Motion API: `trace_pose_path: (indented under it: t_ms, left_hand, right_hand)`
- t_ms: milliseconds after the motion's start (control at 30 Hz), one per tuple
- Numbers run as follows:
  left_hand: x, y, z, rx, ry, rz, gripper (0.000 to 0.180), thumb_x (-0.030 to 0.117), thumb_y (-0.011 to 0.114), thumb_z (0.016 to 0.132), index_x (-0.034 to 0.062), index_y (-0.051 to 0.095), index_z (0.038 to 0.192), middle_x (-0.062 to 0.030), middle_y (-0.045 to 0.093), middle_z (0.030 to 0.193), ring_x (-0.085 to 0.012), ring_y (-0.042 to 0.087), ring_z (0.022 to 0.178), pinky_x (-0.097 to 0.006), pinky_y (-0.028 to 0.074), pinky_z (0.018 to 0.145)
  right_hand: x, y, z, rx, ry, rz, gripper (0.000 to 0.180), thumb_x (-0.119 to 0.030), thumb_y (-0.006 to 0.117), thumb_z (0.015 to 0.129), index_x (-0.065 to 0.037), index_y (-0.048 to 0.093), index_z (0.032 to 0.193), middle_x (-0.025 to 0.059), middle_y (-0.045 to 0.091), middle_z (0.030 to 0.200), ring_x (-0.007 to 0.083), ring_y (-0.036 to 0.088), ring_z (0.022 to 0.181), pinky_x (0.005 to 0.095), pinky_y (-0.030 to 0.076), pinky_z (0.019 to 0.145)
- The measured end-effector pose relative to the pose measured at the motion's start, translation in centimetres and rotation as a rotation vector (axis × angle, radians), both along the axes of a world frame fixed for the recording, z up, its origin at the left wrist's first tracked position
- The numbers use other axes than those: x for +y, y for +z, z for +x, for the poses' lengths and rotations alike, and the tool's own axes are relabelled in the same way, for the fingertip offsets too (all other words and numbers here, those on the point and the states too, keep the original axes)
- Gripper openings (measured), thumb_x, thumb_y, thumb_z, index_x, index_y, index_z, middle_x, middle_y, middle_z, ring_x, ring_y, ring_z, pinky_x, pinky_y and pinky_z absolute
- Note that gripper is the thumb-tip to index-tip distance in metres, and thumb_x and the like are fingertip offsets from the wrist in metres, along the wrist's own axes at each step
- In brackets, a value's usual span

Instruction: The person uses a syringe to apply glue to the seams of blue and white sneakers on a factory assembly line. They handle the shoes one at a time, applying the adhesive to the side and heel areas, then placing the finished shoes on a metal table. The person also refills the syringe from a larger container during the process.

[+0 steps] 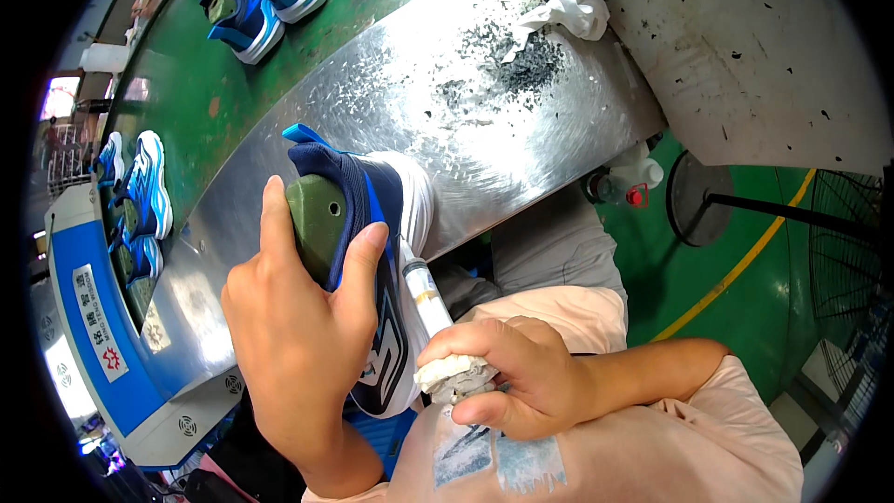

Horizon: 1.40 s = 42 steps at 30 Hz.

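Observation:
A dark blue sneaker with a white sole and a bright blue heel tab is in front of me, tilted on its side. Inside its collar sits a green shoe last with a small hole. My left hand grips the shoe around the last and collar, thumb on the near side. In my right hand is a syringe, its thin tip touching or very near the seam between upper and sole. Whitish, crusted material covers the syringe's plunger end, between my thumb and fingers.
The metal worktop carries black scraps and a crumpled white cloth. Beyond it, a green conveyor bears several blue sneakers. A blue-and-white machine housing stands left. Bottles and a round stand base are below right.

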<state>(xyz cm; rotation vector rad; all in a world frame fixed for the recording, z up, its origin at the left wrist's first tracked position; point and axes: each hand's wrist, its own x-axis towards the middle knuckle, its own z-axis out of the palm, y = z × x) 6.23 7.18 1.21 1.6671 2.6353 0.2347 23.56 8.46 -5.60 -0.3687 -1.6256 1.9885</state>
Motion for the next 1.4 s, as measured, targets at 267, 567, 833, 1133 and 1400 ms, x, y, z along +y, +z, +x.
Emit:
trace_pose_path:
  t_ms: [267,567,833,1133,1400]
  left_hand:
    - [-0.4,0.2,-0.8,-0.102,0.032,0.033,0.062,0.030,0.073,0.077,-0.0151,0.053,0.115,-0.0243,0.062,0.066,-0.0412,0.061,0.059,-0.045,0.046,0.055]
    - [-3.6,1.5,-7.5,0.173,-0.634,0.063,0.048,0.009,0.069,0.061,0.0034,0.064,0.109,-0.0162,0.062,0.101,-0.0348,0.062,0.092,-0.042,0.050,0.078]
    - [-7.1,-2.6,-8.1,0.074,-0.535,0.247,0.046,-0.012,0.054,0.058,0.0017,0.064,0.101,-0.0171,0.064,0.112,-0.0382,0.058,0.111,-0.054,0.042,0.096]
    - [-6.3,-1.7,-8.6,0.071,-0.552,0.213,0.040,-0.006,0.061,0.064,0.0049,0.065,0.102,-0.0157,0.064,0.110,-0.0357,0.060,0.107,-0.053,0.043,0.096]
    - [-5.5,-1.4,-8.4,0.081,-0.570,0.197,0.035,-0.005,0.061,0.065,0.0041,0.065,0.099,-0.0152,0.065,0.108,-0.0353,0.060,0.105,-0.052,0.044,0.094]
  right_hand:
    - [-0.8,0.2,0.0,0.015,0.045,0.141,0.046,-0.032,0.065,0.089,-0.002,0.047,0.120,0.0140,0.063,0.093,0.0205,0.065,0.067,0.0289,0.050,0.057]
    - [9.7,-1.6,-1.4,0.018,-0.457,0.084,0.058,-0.025,0.070,0.086,-0.003,0.037,0.129,0.0071,0.056,0.099,0.0102,0.055,0.085,0.0246,0.049,0.072]
    - [8.5,-3.7,-8.9,-0.017,0.038,-0.157,0.062,-0.004,0.065,0.086,-0.006,0.028,0.136,0.0130,0.056,0.119,0.0174,0.057,0.106,0.0323,0.049,0.091]
    - [8.5,-4.0,-10.4,-0.030,0.128,-0.159,0.064,-0.007,0.069,0.085,-0.006,0.029,0.135,0.0140,0.055,0.120,0.0199,0.057,0.108,0.0345,0.048,0.093]
    - [9.8,-2.3,-10.5,-0.197,0.186,0.175,0.058,-0.006,0.069,0.084,-0.008,0.036,0.131,0.0094,0.056,0.115,0.0181,0.058,0.107,0.0324,0.053,0.085]
